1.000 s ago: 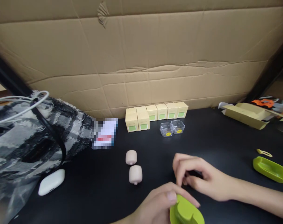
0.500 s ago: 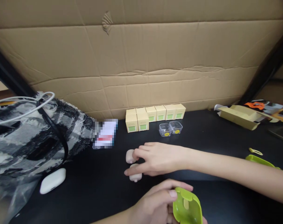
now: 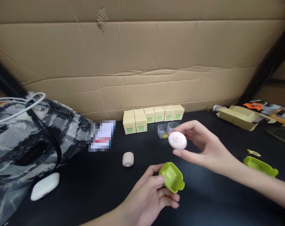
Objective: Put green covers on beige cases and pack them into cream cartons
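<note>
My left hand (image 3: 151,191) holds a small green cup-like shell (image 3: 172,178), its hollow side facing up and toward me. Pinched between the thumb and fingers of my right hand (image 3: 198,144) is a pale pink rounded piece (image 3: 177,140) with a small nub, raised above and slightly right of the shell. A similar pinkish piece (image 3: 128,159) lies on the black table to the left. Two clear plastic cups stand behind my right hand; the left cup (image 3: 164,131) bears a yellow sticker.
Several small yellow boxes (image 3: 135,121) line the cardboard wall (image 3: 156,47). At right are a green shell (image 3: 260,166), a yellow loop (image 3: 253,153) and an open yellow carton (image 3: 237,117). A white case (image 3: 45,186) and fringed cloth (image 3: 60,125) are at left.
My right hand has lifted one pinkish piece off the table and carried it right. My left hand has moved up and left with the green shell, which is now turned differently.
</note>
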Available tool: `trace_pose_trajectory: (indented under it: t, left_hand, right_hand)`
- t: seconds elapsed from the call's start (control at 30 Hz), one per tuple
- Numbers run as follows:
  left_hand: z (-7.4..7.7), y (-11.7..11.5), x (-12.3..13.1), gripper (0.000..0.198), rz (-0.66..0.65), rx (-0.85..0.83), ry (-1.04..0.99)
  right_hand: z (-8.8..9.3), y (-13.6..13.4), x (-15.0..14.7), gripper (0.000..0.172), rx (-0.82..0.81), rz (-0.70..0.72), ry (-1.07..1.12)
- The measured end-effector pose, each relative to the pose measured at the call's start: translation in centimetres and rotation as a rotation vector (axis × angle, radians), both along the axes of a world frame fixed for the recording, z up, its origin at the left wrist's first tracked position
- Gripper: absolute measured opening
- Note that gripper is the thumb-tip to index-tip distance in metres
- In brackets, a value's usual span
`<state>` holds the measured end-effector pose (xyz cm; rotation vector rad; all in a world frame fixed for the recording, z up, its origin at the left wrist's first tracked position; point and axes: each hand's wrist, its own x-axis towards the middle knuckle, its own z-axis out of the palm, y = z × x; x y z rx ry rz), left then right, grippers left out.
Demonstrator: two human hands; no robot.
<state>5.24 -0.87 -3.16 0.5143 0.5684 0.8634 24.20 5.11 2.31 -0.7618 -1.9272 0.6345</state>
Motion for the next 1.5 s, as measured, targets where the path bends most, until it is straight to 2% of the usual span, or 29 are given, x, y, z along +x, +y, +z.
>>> trace_pose_trajectory:
  t: [0.13, 0.23, 0.33, 0.43, 0.57, 0.73, 0.93, 1.13, 1.27, 1.5]
  left_hand:
    - [-0.3, 0.3, -0.3, 0.046, 0.018, -0.018, -0.020]
    - [-0.3, 0.3, -0.6, 0.060, -0.032, -0.043, -0.021]
    - [-0.3, 0.3, -0.6, 0.052, -0.108, -0.063, -0.016]
    - [-0.4, 0.2, -0.7, 0.044, -0.156, -0.071, -0.079]
    - [-0.4, -0.1, -0.8, 0.039, -0.175, -0.063, -0.204]
    - [0.1, -0.1, -0.7, 0.034, -0.212, -0.112, -0.255]
    - [-0.1, -0.2, -0.7, 0.033, -0.238, -0.129, -0.213]
    - [0.3, -0.2, -0.6, 0.035, -0.256, -0.148, -0.208]
    - [0.1, -0.1, -0.6, 0.037, -0.240, -0.159, -0.200]
    - [-0.1, 0.0, -0.5, 0.027, -0.189, -0.148, -0.174]
  right_hand:
    - [-1.1, -1.8, 0.9, 0.037, -0.070, 0.018, -0.003]
    - [-1.8, -2.8, 0.7, 0.045, -0.101, 0.049, -0.051]
    - [-1.9, -3.4, 0.3, 0.041, -0.070, 0.085, -0.095]
    - [-1.9, -3.6, 0.2, 0.039, 0.051, 0.145, -0.166]
    - [-1.9, -3.8, 0.3, 0.042, 0.238, 0.192, -0.301]
    - [-2.1, -4.1, 0.2, 0.040, 0.333, 0.198, -0.386]
    - [-2.3, -4.2, -0.1, 0.042, 0.325, 0.191, -0.409]
    - [-2.5, -4.5, -0.1, 0.043, 0.269, 0.196, -0.368]
    - [-2.7, -4.5, -0.3, 0.043, 0.234, 0.193, -0.385]
    - [-2.8, -4.5, -0.7, 0.048, 0.205, 0.144, -0.385]
